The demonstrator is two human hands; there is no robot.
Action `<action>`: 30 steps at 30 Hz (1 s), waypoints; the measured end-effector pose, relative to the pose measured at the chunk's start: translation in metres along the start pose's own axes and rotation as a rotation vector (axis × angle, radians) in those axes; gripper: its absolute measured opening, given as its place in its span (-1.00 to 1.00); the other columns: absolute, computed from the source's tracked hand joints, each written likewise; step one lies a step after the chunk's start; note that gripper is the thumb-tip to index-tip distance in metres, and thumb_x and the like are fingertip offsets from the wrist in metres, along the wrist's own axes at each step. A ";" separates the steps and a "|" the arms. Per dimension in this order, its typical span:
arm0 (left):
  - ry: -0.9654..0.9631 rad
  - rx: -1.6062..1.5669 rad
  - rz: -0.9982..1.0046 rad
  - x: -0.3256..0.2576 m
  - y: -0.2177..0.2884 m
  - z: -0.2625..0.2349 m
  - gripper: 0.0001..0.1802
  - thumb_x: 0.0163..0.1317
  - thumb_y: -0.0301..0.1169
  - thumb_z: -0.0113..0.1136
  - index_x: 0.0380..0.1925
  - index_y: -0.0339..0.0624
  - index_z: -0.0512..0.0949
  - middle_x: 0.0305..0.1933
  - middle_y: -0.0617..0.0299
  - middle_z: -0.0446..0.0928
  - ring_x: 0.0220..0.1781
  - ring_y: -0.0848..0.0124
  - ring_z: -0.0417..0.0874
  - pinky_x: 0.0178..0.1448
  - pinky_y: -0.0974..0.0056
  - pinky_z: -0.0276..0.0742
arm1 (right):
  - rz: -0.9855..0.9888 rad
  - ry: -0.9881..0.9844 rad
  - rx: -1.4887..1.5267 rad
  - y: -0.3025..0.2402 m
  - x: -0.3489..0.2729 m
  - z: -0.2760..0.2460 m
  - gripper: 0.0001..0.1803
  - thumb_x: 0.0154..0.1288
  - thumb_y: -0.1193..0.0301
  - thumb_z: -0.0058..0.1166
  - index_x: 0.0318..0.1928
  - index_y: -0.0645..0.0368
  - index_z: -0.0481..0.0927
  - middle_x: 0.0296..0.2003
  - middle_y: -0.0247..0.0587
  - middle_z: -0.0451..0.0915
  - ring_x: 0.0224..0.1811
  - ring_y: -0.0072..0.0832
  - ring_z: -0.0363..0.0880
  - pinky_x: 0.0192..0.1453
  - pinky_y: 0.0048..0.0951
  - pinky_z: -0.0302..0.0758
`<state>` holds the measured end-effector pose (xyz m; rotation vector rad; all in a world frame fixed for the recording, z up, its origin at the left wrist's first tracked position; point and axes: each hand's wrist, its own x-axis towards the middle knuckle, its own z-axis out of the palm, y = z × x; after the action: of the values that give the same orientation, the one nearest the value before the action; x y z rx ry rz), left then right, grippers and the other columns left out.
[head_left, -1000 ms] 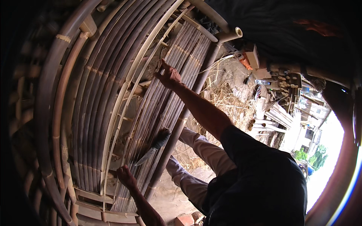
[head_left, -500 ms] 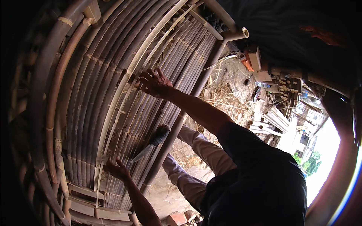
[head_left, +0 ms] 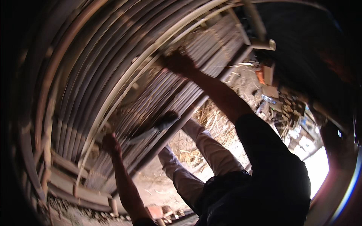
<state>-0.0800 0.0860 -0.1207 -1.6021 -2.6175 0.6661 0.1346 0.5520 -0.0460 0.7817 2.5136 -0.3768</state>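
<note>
A bamboo bench (head_left: pixel 90 88) with dark slats fills the left and middle of the view. Along the line where its back meets the seat runs a pale bamboo strip (head_left: pixel 124 88). My right hand (head_left: pixel 180 64) is at the upper part of this strip, its fingers too smeared to read. Lower down, my left hand (head_left: pixel 111 145) looks closed, close to the strip's lower stretch; what it holds, if anything, is hidden by blur. A knife (head_left: pixel 143 135) with a dark handle lies on the seat slats between my two arms.
The seat's thick front rail (head_left: pixel 154 152) runs between the slats and my legs (head_left: pixel 211 148). Straw-like shavings (head_left: pixel 211 115) litter the ground beyond. Cut bamboo pieces (head_left: pixel 288 111) and a cardboard box (head_left: pixel 268 73) are at the right. A reddish brick (head_left: pixel 154 211) lies at the bottom.
The view has swung, so the bench appears tilted further. My left hand's fingers have gone from spread to drawn together. My right hand's spread fingers have become a blur by the strip.
</note>
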 end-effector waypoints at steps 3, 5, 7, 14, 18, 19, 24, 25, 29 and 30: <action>-0.182 -0.413 -0.160 -0.003 0.002 -0.009 -0.68 0.46 -0.06 -0.17 -0.19 -0.01 0.44 -0.20 0.16 0.46 -0.06 0.18 0.51 0.09 -0.09 0.30 | 0.053 -0.084 -0.176 -0.016 -0.007 0.026 -0.25 0.33 -0.21 -0.12 0.31 0.04 0.34 0.14 0.00 0.46 0.37 -0.11 0.24 0.49 0.20 -0.08; -0.303 -0.463 -0.210 -0.011 -0.005 -0.003 -0.66 0.46 -0.06 -0.22 -0.22 -0.01 0.45 -0.19 0.12 0.47 -0.05 0.11 0.50 0.04 -0.09 0.31 | 0.023 -0.035 -0.253 -0.029 -0.009 0.036 -0.27 0.36 -0.22 -0.19 0.26 0.07 0.38 0.13 0.00 0.44 0.36 -0.13 0.25 0.48 0.18 -0.05; -0.246 -0.514 -0.279 -0.030 -0.015 0.010 -0.59 0.46 0.02 -0.27 -0.25 0.00 0.45 -0.20 0.11 0.46 -0.06 0.10 0.48 0.05 -0.09 0.28 | -0.005 -0.103 -0.317 -0.050 -0.006 0.042 -0.32 0.39 -0.20 -0.22 0.21 0.08 0.41 0.11 0.00 0.44 0.33 -0.13 0.27 0.48 0.16 -0.02; 0.103 -0.678 -0.344 -0.071 -0.036 0.047 -0.73 0.36 -0.09 -0.02 -0.28 0.01 0.51 -0.18 0.18 0.48 -0.09 0.15 0.48 0.13 -0.02 0.26 | -0.191 0.225 -0.280 -0.080 -0.015 0.093 -0.67 0.39 0.18 0.01 -0.02 0.15 0.53 -0.09 -0.05 0.50 0.07 -0.07 0.40 0.23 -0.02 0.31; -0.042 -0.685 -0.386 -0.114 -0.062 0.053 -0.72 0.27 -0.04 0.07 -0.20 0.07 0.51 -0.13 0.26 0.44 0.03 0.20 0.46 0.18 -0.09 0.22 | -0.163 0.467 0.012 -0.183 -0.071 0.099 -0.43 0.31 0.19 0.12 0.23 0.23 0.39 0.17 0.07 0.40 0.29 0.01 0.26 0.33 0.00 0.22; -0.060 -0.699 -0.378 -0.126 -0.071 0.048 -0.65 0.29 0.05 0.00 -0.21 0.08 0.51 -0.10 0.26 0.44 0.07 0.21 0.43 0.19 -0.08 0.19 | -0.194 0.393 -0.125 -0.223 -0.104 0.086 -0.36 0.27 0.11 0.16 0.22 0.25 0.37 0.14 0.09 0.40 0.29 0.01 0.25 0.36 0.06 0.17; -0.029 -0.922 -0.402 -0.143 -0.101 0.020 -0.56 0.34 0.10 -0.04 -0.11 0.00 0.46 -0.07 0.16 0.48 0.14 0.16 0.42 0.28 -0.06 0.16 | -0.478 -0.018 0.002 -0.348 -0.202 0.116 -0.21 0.01 0.06 0.38 0.19 0.16 0.37 0.09 0.00 0.41 0.18 -0.08 0.36 0.23 0.02 0.24; -0.027 -0.951 -0.409 -0.147 -0.106 0.017 -0.55 0.33 0.09 -0.03 -0.07 -0.01 0.46 -0.03 0.14 0.48 0.17 0.14 0.41 0.30 -0.07 0.14 | -0.434 -0.039 -0.001 -0.363 -0.206 0.114 -0.21 -0.04 0.12 0.42 0.18 0.15 0.38 0.06 -0.02 0.43 0.17 -0.10 0.37 0.21 0.02 0.25; 0.129 -1.033 -0.400 -0.160 -0.132 0.003 -0.47 0.29 0.06 0.06 0.11 -0.02 0.43 0.10 0.10 0.44 0.28 0.10 0.35 0.38 -0.16 0.08 | -0.455 -0.024 -0.130 -0.394 -0.213 0.098 -0.23 -0.12 0.19 0.49 0.11 0.10 0.40 -0.01 -0.08 0.46 0.12 -0.16 0.40 0.15 0.00 0.27; 0.113 -1.007 -0.387 -0.166 -0.142 0.000 -0.44 0.27 -0.02 0.13 0.21 0.01 0.38 0.17 0.09 0.41 0.32 0.09 0.32 0.44 -0.19 0.02 | -0.451 -0.032 -0.164 -0.401 -0.218 0.092 -0.21 -0.13 0.21 0.49 0.13 0.09 0.39 -0.07 -0.08 0.46 0.07 -0.15 0.44 0.06 -0.06 0.38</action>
<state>-0.1207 -0.1106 -0.0342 -1.0364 -3.1901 -0.8599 0.0890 0.0961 0.0357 0.1382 2.6362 -0.3198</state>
